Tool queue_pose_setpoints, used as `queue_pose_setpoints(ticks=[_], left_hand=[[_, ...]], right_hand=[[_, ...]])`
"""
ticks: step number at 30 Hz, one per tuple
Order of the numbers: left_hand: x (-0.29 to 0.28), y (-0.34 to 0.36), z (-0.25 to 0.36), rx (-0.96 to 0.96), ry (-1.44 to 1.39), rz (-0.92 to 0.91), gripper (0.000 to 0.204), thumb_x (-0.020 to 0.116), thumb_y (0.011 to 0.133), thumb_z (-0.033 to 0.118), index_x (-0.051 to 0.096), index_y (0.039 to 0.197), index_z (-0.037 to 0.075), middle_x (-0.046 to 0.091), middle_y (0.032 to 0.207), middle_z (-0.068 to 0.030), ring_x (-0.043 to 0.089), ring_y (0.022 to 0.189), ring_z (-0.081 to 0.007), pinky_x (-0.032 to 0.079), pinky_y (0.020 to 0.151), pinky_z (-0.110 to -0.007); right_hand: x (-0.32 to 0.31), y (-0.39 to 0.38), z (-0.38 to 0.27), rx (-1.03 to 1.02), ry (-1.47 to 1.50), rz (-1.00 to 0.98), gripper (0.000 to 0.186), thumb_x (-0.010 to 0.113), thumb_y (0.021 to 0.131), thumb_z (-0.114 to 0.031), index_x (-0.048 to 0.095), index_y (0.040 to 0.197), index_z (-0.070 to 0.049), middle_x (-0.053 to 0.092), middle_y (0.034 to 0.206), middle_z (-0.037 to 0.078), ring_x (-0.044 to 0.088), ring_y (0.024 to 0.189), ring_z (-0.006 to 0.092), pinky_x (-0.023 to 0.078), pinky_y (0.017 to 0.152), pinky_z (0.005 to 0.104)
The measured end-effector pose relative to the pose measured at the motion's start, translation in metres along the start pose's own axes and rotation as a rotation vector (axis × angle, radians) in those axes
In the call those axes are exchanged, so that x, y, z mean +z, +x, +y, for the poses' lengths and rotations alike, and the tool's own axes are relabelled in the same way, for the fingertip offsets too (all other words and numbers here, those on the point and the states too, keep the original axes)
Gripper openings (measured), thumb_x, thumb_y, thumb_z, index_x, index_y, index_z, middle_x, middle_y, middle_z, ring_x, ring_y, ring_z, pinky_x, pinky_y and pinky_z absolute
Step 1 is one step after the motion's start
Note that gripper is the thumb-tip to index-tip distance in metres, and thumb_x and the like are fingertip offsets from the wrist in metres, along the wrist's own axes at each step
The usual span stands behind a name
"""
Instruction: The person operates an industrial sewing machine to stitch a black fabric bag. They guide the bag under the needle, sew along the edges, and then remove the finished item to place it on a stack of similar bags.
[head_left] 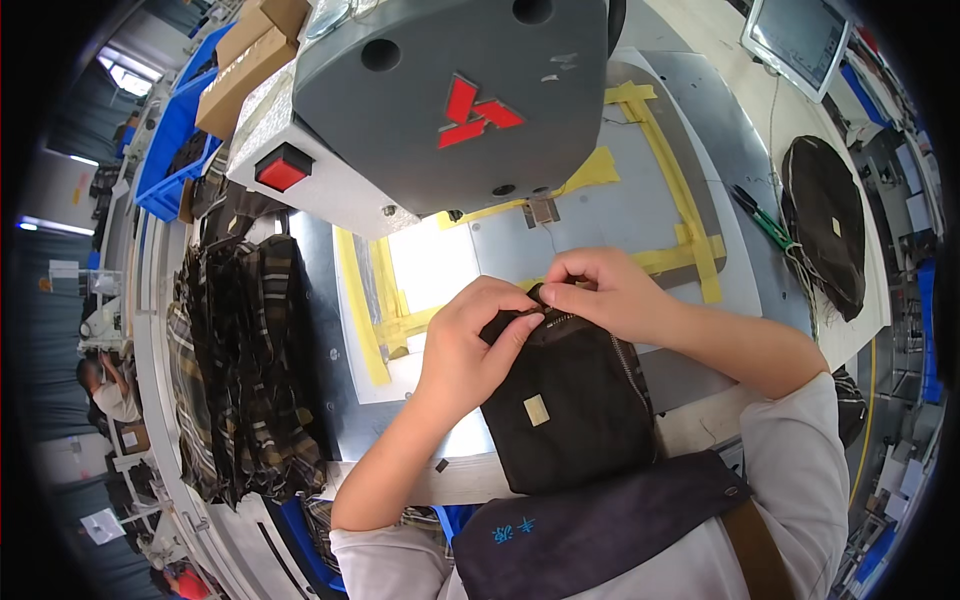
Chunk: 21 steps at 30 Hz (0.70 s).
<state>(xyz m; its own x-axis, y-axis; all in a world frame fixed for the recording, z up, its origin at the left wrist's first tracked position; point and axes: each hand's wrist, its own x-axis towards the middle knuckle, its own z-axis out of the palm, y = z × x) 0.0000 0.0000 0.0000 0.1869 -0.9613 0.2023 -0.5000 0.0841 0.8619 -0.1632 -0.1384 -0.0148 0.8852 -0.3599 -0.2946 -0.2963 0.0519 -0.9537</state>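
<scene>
A black fabric pouch (580, 420) lies at the front edge of the machine table, with a zipper along its right side and a small pale label (537, 410) on its face. At its top edge my left hand (470, 345) pinches the fabric between thumb and fingers. Close beside it, my right hand (605, 295) pinches the same top edge, fingertips almost touching the left ones. A small dark piece at that edge is partly hidden by the fingers. Just beyond my hands hangs the grey sewing machine head (400, 140).
Dark plaid fabric pieces (250, 370) are heaped at the left. Yellow tape (365, 300) borders the work plate. Green-handled scissors (765, 220) and another black pouch (825, 225) lie at the right, below a screen (797, 40). Blue bins (165, 180) stand far left; a person (115, 390) sits beyond.
</scene>
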Motion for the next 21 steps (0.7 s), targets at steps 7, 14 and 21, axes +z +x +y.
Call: queue_pose_setpoints(ticks=[7, 14, 21], left_hand=[[-0.001, -0.001, -0.01, -0.18, -0.227, 0.029, 0.013, 0.071, 0.08, -0.002, 0.064, 0.091, 0.0, 0.065, 0.089, -0.0075, 0.064, 0.08, -0.0186, 0.05, 0.074, -0.028], [0.0, 0.0, -0.016, 0.107, -0.043, 0.077, 0.015, 0.072, 0.077, -0.005, 0.065, 0.089, 0.001, 0.065, 0.089, -0.0089, 0.065, 0.081, -0.0211, 0.052, 0.072, -0.028], [0.004, -0.002, -0.017, 0.16, 0.021, 0.108, 0.017, 0.074, 0.075, -0.005, 0.065, 0.087, 0.003, 0.065, 0.088, -0.0095, 0.066, 0.081, -0.0229, 0.053, 0.068, -0.031]], right_hand=[[0.005, -0.015, -0.013, -0.652, -0.335, 0.198, 0.013, 0.07, 0.081, -0.003, 0.063, 0.092, -0.006, 0.062, 0.095, 0.005, 0.06, 0.079, 0.0187, 0.049, 0.073, 0.0277], [0.008, -0.012, -0.007, -0.376, -0.045, 0.329, 0.008, 0.068, 0.087, -0.01, 0.065, 0.091, -0.003, 0.064, 0.09, 0.004, 0.063, 0.082, 0.0139, 0.051, 0.069, 0.0283], [-0.002, -0.009, -0.019, -0.436, -0.3, 0.221, 0.008, 0.068, 0.084, -0.002, 0.069, 0.092, -0.003, 0.064, 0.084, 0.006, 0.061, 0.078, 0.0165, 0.049, 0.069, 0.0284]])
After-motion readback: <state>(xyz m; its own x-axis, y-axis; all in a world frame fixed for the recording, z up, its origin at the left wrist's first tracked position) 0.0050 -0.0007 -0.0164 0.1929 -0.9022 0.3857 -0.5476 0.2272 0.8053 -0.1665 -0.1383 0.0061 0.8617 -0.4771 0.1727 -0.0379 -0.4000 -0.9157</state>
